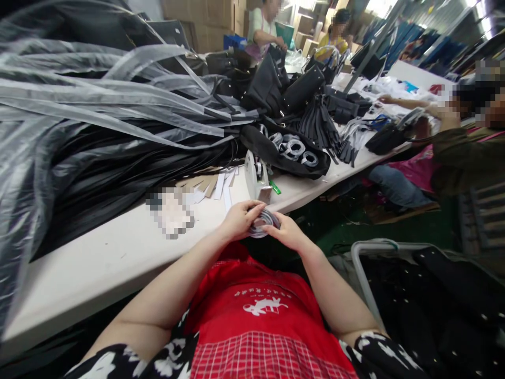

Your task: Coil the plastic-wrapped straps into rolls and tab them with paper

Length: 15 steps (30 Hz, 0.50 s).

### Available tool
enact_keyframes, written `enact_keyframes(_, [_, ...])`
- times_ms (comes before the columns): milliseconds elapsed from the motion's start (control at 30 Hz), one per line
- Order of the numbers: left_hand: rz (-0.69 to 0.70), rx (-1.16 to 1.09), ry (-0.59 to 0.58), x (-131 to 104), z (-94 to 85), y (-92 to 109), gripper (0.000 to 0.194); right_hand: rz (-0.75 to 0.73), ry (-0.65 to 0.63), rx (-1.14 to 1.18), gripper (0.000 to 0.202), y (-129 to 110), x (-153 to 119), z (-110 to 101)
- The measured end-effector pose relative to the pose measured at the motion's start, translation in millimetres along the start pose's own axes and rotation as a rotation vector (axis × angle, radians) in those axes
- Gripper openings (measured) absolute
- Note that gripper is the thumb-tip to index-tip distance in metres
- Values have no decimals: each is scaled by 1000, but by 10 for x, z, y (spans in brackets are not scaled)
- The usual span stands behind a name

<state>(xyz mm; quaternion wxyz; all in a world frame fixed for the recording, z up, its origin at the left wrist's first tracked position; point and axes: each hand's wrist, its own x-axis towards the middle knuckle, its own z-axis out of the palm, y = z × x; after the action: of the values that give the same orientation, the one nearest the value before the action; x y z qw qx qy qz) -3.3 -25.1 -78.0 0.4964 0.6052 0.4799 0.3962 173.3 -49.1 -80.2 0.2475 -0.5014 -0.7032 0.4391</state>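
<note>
Between my two hands is a coiled strap (pixel 258 230) wrapped in clear plastic, held in front of the red apron. My left hand (pixel 241 218) curls its fingers over the coil's left and upper side. On the coil's right side, my right hand (pixel 290 230) is closed, its thumb resting across the loops. Just beyond the hands a white tape dispenser (pixel 252 176) stands near the table edge. Behind it, a black bag-like holder (pixel 272 158) contains several similar coils (pixel 294 148).
Long plastic-sleeved straps (pixel 130 100) cover the table's left side. Black handbags (pixel 268 87) are piled farther back. Paper strips (pixel 221 187) and a green cutter-like item (pixel 275 187) lie on the white table (pixel 98 258). At lower right is a grey-rimmed bin (pixel 357 258) of black pieces. Other people work beyond.
</note>
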Motion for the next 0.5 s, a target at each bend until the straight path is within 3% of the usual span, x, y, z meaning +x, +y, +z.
enact_keyframes(133, [-96, -212, 375, -58, 150, -135, 46, 98, 122, 276, 41, 48, -16, 298])
enact_keyframes(200, [-106, -225, 439, -136, 199, -201, 44, 105, 167, 302, 40, 23, -21, 296])
enact_keyframes(233, [-102, -202, 424, -186, 204, -220, 42, 102, 127, 273, 39, 0, -28, 235])
enact_keyframes(300, [-78, -113, 265, -301, 184, -219, 41, 106, -95, 179, 34, -55, -48, 29])
enact_keyframes(400, [24, 39, -172, -478, 168, -149, 35, 93, -526, 81, 27, -96, -69, -278])
enact_keyframes(433, [61, 74, -278, -537, 186, -130, 36, 81, -616, 73, 26, -87, -76, -330])
enact_keyframes(500, [96, 111, -341, -664, 258, -132, 39, 63, -676, 56, 25, -35, -108, -333])
